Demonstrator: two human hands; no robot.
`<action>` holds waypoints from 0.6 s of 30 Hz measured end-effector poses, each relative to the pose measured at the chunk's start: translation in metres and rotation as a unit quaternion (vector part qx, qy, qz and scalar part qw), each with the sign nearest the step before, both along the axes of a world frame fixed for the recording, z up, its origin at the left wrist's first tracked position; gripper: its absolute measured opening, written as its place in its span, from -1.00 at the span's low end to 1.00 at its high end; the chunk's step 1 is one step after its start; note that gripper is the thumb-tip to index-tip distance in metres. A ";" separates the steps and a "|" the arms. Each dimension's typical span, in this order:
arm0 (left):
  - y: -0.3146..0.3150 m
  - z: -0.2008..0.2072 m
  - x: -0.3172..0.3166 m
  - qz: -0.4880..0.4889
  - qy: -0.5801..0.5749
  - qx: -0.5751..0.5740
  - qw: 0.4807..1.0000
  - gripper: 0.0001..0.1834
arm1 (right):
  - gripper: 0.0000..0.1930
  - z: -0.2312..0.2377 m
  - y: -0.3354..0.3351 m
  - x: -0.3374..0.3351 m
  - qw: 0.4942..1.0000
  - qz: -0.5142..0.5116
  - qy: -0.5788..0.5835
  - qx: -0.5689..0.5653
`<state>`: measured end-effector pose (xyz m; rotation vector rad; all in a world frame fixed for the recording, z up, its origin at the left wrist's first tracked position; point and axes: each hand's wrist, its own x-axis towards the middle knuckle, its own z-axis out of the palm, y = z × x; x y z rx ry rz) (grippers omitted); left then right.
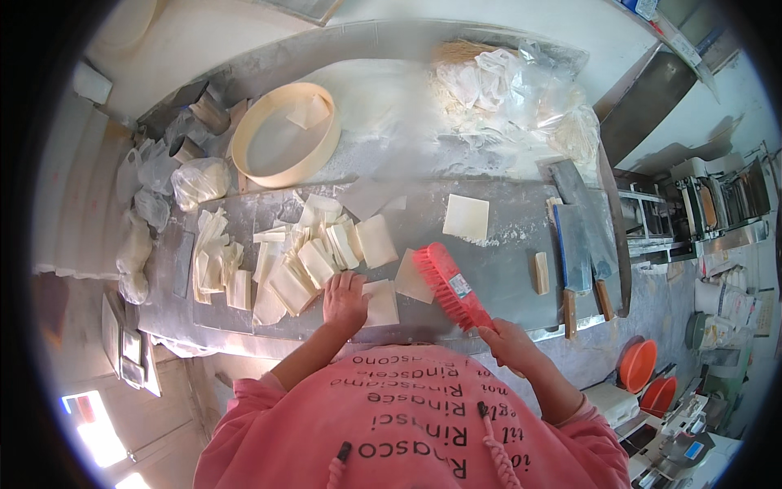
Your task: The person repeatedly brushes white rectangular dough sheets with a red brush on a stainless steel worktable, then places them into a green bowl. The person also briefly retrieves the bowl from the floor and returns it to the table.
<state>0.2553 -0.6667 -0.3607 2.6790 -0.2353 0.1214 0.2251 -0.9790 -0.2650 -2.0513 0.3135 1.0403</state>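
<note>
My right hand [507, 342] is closed round the handle of a red brush [452, 281], whose bristles face left over the grey work table [513, 281]. Square pale dough sheets [318, 261] lie in an untidy heap left of the middle. Against the near edge of this heap, my left hand [345, 303] has its fingers bent and close together on the sheets; the fingertips are partly hidden. Single dough squares lie flat beside the left hand and under the brush's left side. Another dough square [466, 217] lies apart, farther back, with flour along its lower edge.
A round wooden-rimmed sieve [244, 155] stands at the back left, near plastic bags [201, 183]. White flour [383, 106] and more bags [497, 81] cover the back. Wide blades with wooden handles [570, 314] lie at the right, beside a small pale block [542, 273].
</note>
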 end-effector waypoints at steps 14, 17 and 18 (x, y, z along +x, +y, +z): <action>0.005 -0.011 0.010 0.003 0.087 -0.024 0.996 -0.83 | -0.53 -0.010 -0.011 -0.004 0.998 0.007 -0.049 -0.026; 0.007 -0.012 0.009 -0.007 0.041 -0.043 0.998 -0.82 | -0.53 -0.012 -0.012 -0.005 0.999 -0.003 -0.043 -0.018; 0.007 -0.012 0.008 0.004 0.052 -0.054 0.997 -0.82 | -0.53 -0.012 -0.013 -0.005 0.999 0.000 -0.049 -0.018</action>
